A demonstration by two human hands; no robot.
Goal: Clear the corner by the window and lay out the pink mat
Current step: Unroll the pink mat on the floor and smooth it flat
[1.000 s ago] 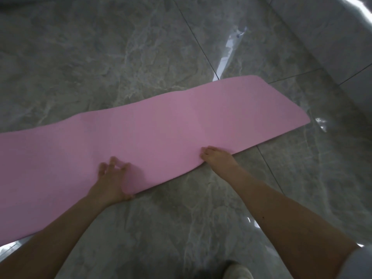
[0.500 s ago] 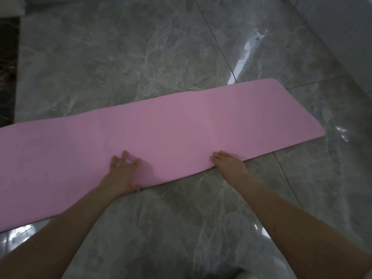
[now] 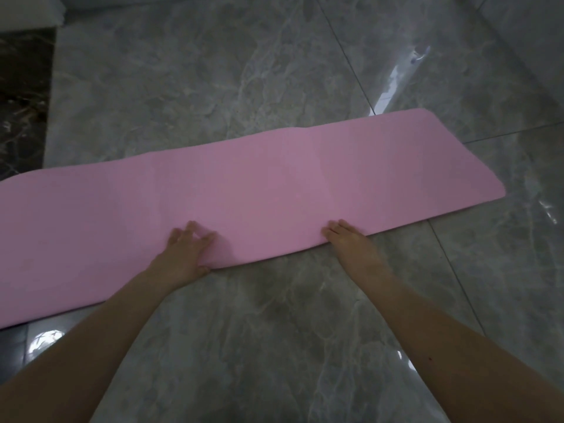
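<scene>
The pink mat (image 3: 274,190) lies unrolled across the grey marble floor, running from the left edge of the view to a rounded end at the right. My left hand (image 3: 186,251) rests on the mat's near edge, fingers spread on top and the thumb at the edge. My right hand (image 3: 351,239) holds the same near edge further right, fingers on top and the thumb hidden. The edge bulges a little between the two hands.
Glossy grey floor tiles (image 3: 213,87) surround the mat. A dark marble strip (image 3: 21,102) runs along the far left, with a white object (image 3: 27,10) at the top left corner. A wall base (image 3: 534,41) rises at the top right.
Both hands stay on the mat's near edge. The wave in the mat has flattened, and the view has tilted up, so more floor beyond the mat shows.
</scene>
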